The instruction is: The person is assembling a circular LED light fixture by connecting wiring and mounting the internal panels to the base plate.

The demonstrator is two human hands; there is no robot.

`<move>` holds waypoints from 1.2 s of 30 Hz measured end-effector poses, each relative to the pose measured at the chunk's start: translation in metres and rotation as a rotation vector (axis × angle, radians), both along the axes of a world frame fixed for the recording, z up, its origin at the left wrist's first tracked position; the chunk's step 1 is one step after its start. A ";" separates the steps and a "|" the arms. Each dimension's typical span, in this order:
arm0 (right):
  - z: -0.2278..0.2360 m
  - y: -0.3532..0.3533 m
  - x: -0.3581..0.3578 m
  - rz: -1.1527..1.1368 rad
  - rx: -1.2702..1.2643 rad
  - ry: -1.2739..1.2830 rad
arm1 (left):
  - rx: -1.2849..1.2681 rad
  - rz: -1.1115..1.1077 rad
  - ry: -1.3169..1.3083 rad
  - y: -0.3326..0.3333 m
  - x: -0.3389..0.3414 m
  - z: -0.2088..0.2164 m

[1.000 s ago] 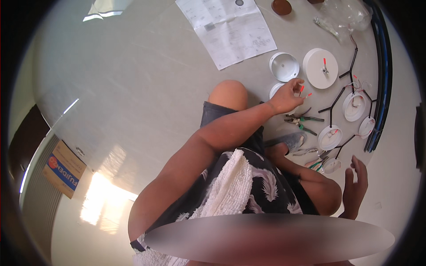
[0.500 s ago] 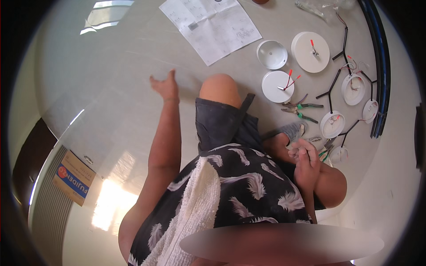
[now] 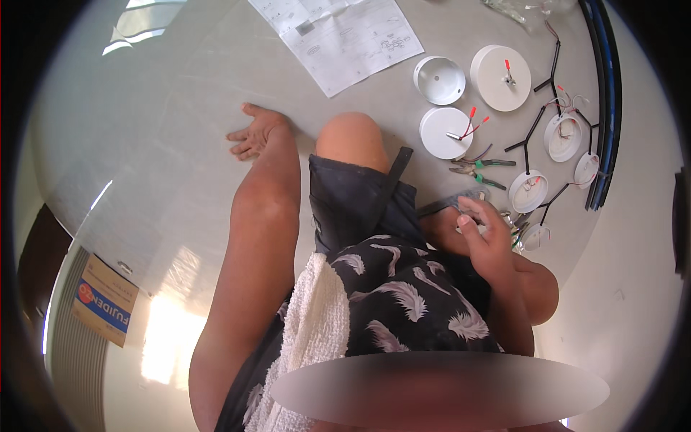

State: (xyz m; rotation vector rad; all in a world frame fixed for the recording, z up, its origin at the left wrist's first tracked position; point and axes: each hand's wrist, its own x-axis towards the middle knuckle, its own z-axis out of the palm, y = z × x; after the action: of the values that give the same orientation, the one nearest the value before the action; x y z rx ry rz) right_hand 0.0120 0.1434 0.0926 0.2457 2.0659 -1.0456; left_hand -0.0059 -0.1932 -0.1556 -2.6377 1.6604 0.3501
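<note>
My left hand (image 3: 258, 134) rests on the smooth grey floor at the left of my bent knee, its fingers spread and nothing in it. In front of my lower leg, my right hand (image 3: 484, 232) is raised with loosely curved fingers, the thumb apart from the forefinger; no object shows clearly in it. Beyond the right hand lie green-and-black pliers (image 3: 481, 173). Near them sit a white disc (image 3: 440, 137) with red-tipped wires, a second, larger white disc (image 3: 497, 81) with a similar wire, and a white round cup (image 3: 440, 78).
Black branching rods (image 3: 531, 137) link several small white round lamp housings (image 3: 529, 189) at the right. Long black tubes (image 3: 610, 101) lie beyond them. A printed sheet (image 3: 349, 47) is spread ahead, and clear plastic bags (image 3: 518, 11) lie behind. A cardboard box (image 3: 106, 299) stands at the left.
My left hand has come down and turned leftward onto the floor, its forearm leaning in. My right hand has risen slightly, its fingers parting. The whole view has shifted a little.
</note>
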 end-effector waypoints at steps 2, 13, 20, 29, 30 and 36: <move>-0.007 -0.006 0.002 0.052 -0.030 0.042 | -0.002 0.007 -0.012 0.001 -0.003 0.006; -0.017 -0.009 0.000 0.176 0.005 -0.021 | -0.040 0.041 -0.064 -0.005 -0.001 0.001; -0.013 -0.017 -0.009 0.161 -0.006 -0.059 | -0.062 0.066 -0.085 -0.004 -0.005 0.007; -0.014 -0.017 -0.009 0.110 -0.008 -0.095 | -0.072 0.087 -0.113 -0.005 -0.001 0.001; -0.014 -0.017 -0.009 0.110 -0.007 -0.095 | -0.072 0.087 -0.114 -0.004 -0.001 0.000; -0.011 -0.018 -0.012 0.125 -0.021 -0.077 | -0.065 0.084 -0.128 -0.004 -0.003 0.003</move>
State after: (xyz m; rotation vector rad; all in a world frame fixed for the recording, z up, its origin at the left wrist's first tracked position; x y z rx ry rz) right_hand -0.0001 0.1258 0.0818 0.1427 1.9737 -0.9668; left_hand -0.0089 -0.1972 -0.1523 -2.7179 1.5525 0.1264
